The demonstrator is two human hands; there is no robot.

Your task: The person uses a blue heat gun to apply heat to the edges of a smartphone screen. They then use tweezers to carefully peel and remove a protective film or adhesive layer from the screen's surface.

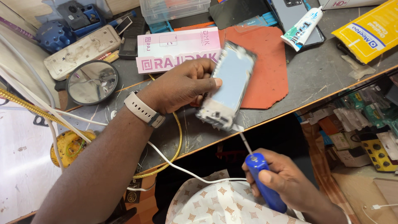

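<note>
Now left hand (182, 85) grips pale, frame-stripped phone (227, 85); blue-handled screwdriver (259, 176) at lower edge.

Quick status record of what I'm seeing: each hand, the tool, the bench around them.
left hand: grips the phone frame by its edge, tilted above the bench
right hand: holds the blue-handled screwdriver
tool tip: at the frame's lower corner
under the frame: red mat on the grey bench
nearby: pink box, round mirror, white glue tube
</note>
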